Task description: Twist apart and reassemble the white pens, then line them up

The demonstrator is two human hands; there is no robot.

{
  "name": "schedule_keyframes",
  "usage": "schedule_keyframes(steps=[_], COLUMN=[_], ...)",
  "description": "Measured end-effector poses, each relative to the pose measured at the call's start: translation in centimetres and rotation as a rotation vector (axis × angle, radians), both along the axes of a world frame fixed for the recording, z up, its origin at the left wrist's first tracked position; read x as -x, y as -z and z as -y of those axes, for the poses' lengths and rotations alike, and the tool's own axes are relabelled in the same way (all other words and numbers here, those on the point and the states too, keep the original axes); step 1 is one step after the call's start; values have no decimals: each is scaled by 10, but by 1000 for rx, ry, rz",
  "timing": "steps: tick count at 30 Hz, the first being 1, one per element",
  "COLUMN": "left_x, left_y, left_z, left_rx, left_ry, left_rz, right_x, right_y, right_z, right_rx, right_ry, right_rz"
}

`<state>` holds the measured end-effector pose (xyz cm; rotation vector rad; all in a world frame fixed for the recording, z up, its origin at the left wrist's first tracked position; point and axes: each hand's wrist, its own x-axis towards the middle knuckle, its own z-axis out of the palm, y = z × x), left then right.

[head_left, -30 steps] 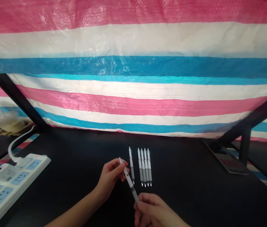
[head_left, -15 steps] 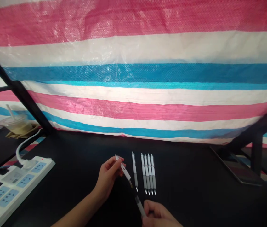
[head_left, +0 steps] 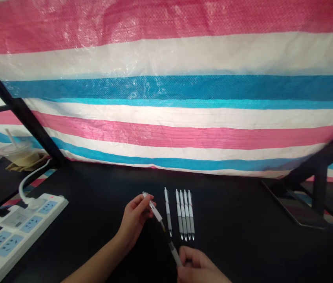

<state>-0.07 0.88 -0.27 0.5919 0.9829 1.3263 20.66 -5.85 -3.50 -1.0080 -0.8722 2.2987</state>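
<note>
My left hand pinches the white upper barrel of a pen that is taken apart. A thin refill sticks out of its lower end. My right hand, low in the view, grips the grey front section of the same pen, in line with the barrel and apart from it. Dark against the table, the refill's lower end is hard to make out. One whole white and grey pen lies just right of my left hand. Beside it, several matching pens lie in a close row, tips toward me.
A white power strip with a plugged-in cord lies on the left of the black table. At the right edge is a flat dark tablet-like device. A lidded cup stands far left. Striped sheeting hangs behind.
The view has shifted slightly. Both hands keep their hold on the two pen parts, with hardly any movement between them. The pens on the table lie as before.
</note>
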Motion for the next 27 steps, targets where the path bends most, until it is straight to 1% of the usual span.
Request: schedule_keyframes(steps=[2, 5, 8, 13, 17, 20, 23, 27], left_x=[-3, -9, -11, -8, -6, -6, -6, -5], left_y=[0, 0, 0, 3, 2, 1, 1, 3], left_z=[3, 8, 12, 13, 13, 12, 12, 11], left_rx=[1, -33, -90, -113, -114, -101, -97, -120], left_ry=[46, 173, 282, 342, 391, 395, 340, 298], left_rz=[-20, -93, -154, -169, -141, -123, -135, -178], right_x=[-2, -6, -8, -3, 0, 0, 0, 1], right_y=[-5, -10, -10, -1, 2, -3, -10, -15], right_z=[0, 0, 1, 1, 1, 1, 0, -2], right_rx=[7, 15, 15, 93, 94, 94, 92, -26], right_ry=[-11, -11, -6, 54, 39, 83, 136, 154], right_rz=[-15, -16, 12, -8, -16, 10, 43, 56])
